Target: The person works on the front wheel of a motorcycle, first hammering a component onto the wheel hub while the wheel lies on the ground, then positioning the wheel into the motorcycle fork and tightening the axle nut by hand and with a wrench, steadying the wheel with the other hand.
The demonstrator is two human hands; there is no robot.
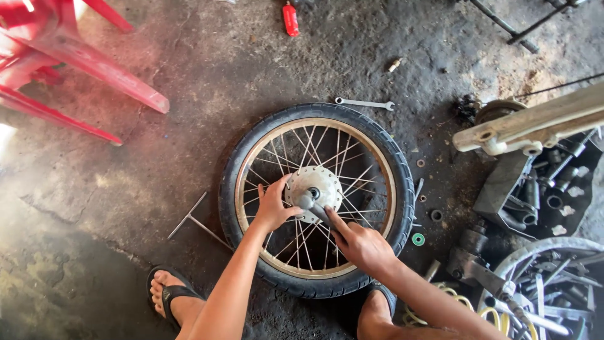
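Observation:
A spoked motorcycle wheel with a black tyre [390, 157] and brass-coloured rim lies flat on the stained concrete floor. Its grey hub [321, 178] sits at the middle. My left hand [274, 204] rests on the spokes at the hub's left side, fingers spread against it. My right hand [360, 242] is closed around a dark tool [314, 208] whose end meets the hub's centre. My feet in black sandals [168, 296] are just below the wheel.
A silver spanner [365, 103] lies beyond the wheel, a T-handle wrench [192, 220] at its left. Small rings and washers [418, 239] are scattered to the right. A parts tray [541, 195], a metal arm [535, 123], another wheel [553, 277] and red plastic chairs [56, 56] surround.

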